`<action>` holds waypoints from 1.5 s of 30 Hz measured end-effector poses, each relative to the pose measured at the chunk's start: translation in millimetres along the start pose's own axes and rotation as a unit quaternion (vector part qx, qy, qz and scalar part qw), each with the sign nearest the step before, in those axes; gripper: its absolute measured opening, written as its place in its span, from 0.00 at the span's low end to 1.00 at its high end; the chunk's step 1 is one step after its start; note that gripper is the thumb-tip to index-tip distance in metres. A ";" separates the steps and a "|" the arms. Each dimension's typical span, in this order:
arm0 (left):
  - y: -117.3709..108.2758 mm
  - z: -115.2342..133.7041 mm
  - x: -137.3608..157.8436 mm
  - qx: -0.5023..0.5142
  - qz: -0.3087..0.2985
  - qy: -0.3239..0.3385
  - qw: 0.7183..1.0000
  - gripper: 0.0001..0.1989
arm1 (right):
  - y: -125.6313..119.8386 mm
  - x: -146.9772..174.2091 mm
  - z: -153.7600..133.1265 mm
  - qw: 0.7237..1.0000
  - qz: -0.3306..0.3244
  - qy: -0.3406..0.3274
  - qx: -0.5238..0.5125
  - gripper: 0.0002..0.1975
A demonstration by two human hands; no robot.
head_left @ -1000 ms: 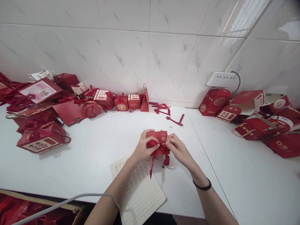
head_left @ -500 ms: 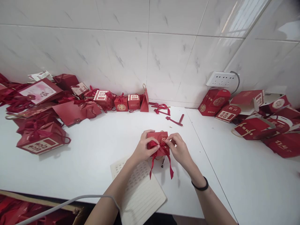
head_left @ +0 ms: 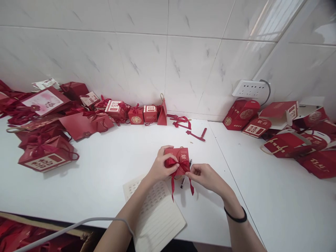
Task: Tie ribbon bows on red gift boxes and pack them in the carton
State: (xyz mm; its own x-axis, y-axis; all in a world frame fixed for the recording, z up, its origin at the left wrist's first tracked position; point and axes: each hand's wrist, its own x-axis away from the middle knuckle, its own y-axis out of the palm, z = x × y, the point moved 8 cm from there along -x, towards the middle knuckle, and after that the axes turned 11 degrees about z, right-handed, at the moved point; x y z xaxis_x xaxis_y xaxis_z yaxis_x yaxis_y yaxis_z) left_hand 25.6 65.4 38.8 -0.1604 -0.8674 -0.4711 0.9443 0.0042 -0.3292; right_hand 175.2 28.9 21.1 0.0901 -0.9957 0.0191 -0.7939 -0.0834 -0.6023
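A small red gift box point(head_left: 175, 153) with gold lettering sits in front of me at the table's middle. Across its front runs a red ribbon point(head_left: 181, 163) tied in a bow, two tails hanging down. My left hand point(head_left: 163, 165) wraps the box's left side, thumb and fingers pinching the bow near its knot. With thumb and forefinger, my right hand point(head_left: 202, 175) pinches the ribbon by the box's lower right corner. Partly hidden behind the box is a pen point(head_left: 182, 182). Below lies an open notebook point(head_left: 160, 218) with handwriting, partly under my left forearm.
Finished-looking red boxes point(head_left: 47, 154) crowd the left and back along the tiled wall. More red boxes point(head_left: 279, 143) pile up at the right beneath a power strip point(head_left: 248, 89). Loose red straps point(head_left: 196, 135) lie behind. A grey cable point(head_left: 78, 224) crosses a carton of red items point(head_left: 39, 238) at lower left.
My right hand has moved down from the bow's right loop to the ribbon lower at the box's right side. My left hand stays on the box and bow.
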 end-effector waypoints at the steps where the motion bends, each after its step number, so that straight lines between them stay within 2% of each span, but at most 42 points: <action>1: -0.1 0.1 -0.2 -0.002 0.001 -0.001 1.000 0.03 | 1.2 0.7 -3.2 1.000 -0.004 -0.017 -0.005 0.15; 4: -0.5 -0.8 -0.4 -0.006 0.005 -0.005 1.000 0.03 | 0.6 2.5 -9.8 0.998 0.000 -0.056 0.010 0.16; 7: -0.9 -2.4 -0.1 -0.004 0.006 -0.009 1.000 0.02 | -1.9 3.0 -6.0 0.997 0.011 -0.049 0.058 0.18; 11: -0.2 -4.7 0.3 0.000 0.001 -0.014 1.000 0.02 | 3.9 5.1 -2.9 0.996 -0.025 -0.057 0.058 0.17; 16: 0.0 -4.2 -0.1 -0.004 0.004 -0.012 1.000 0.02 | 9.6 10.2 -1.7 0.995 -0.085 -0.032 0.037 0.19; 27: -0.8 -4.4 -1.3 -0.004 0.009 -0.017 1.000 0.03 | -6.9 14.0 11.6 0.986 -0.126 0.018 0.106 0.17; 29: -0.8 -5.6 -1.5 0.000 0.009 -0.018 1.000 0.03 | -13.4 11.2 11.3 0.992 -0.095 0.029 0.083 0.15; 32: -0.1 -6.4 -1.1 0.007 0.009 -0.015 1.000 0.02 | -30.5 3.9 0.0 0.998 0.053 0.015 0.023 0.15; 33: 0.3 -6.1 -0.7 0.008 0.009 -0.012 1.000 0.02 | -31.1 3.1 -4.4 0.996 0.084 0.008 0.008 0.17; 34: 0.6 -5.6 -0.3 0.008 0.011 -0.006 1.000 0.02 | -26.7 2.7 -8.6 0.996 0.091 0.003 -0.004 0.19; 36: 1.0 -3.8 0.6 0.007 0.019 0.011 1.000 0.03 | -9.2 2.5 -15.4 0.998 0.060 -0.004 -0.022 0.21; 38: 0.2 -3.3 1.6 0.011 0.037 0.025 0.999 0.07 | 3.9 1.9 -18.1 0.998 0.054 -0.002 -0.031 0.23; 41: -3.1 -8.3 3.0 0.037 0.070 0.012 0.997 0.14 | 6.7 -0.7 -14.5 0.993 0.109 0.013 -0.041 0.25; 45: -4.1 -10.6 5.2 0.043 0.066 0.012 0.997 0.12 | 0.7 -5.0 -9.3 0.984 0.161 0.011 -0.074 0.24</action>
State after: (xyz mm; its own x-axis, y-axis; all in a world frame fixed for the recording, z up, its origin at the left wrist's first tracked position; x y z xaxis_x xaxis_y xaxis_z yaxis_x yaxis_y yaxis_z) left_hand 17.8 66.1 29.1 -0.0390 -0.8496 -0.5259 0.9785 0.0742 -0.1923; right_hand 168.6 33.5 28.0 -0.1920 -0.9722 -0.1343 -0.8581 0.2327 -0.4578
